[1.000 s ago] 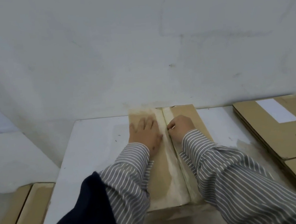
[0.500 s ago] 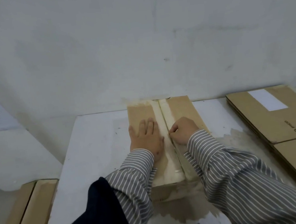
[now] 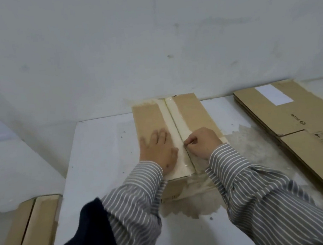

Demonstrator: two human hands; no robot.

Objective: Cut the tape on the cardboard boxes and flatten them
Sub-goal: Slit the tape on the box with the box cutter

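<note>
Right hand (image 3: 202, 144) nearer along tape (image 3: 174, 133).

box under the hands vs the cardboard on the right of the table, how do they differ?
The box stands assembled, with pale tape along its top seam; the cardboard stack lies flattened. Both hands work the box; nothing touches the stack. The stack bears a white label; the box top shows none. Both are brown cardboard on the white table.

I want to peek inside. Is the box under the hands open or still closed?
Closed. The box's top flaps lie flat, meeting at the taped middle seam; the left hand presses one flap. Whether the tape is cut, I cannot tell.
</note>
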